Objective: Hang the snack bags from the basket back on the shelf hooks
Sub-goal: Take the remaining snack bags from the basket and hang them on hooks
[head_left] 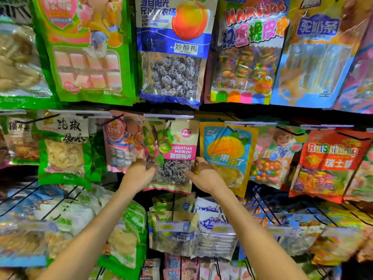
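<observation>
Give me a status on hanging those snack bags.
Done: neighbouring bags hang in place, like the yellow mango bag; which came from the basket cannot be told. In hand: the left hand and right hand grip the sides of the beige-and-pink dried-plum bag, its top up at the clear label strip; whether it is hooked is unclear. Left: basket out of view, so unknown.

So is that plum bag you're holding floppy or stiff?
Probably floppy: the plum bag is a thin pouch, and the left hand and right hand each hold a side. Likely bottom-heavy, since the dried plums sit in its lower half. Its glossy film may be a bit slippery.
</observation>
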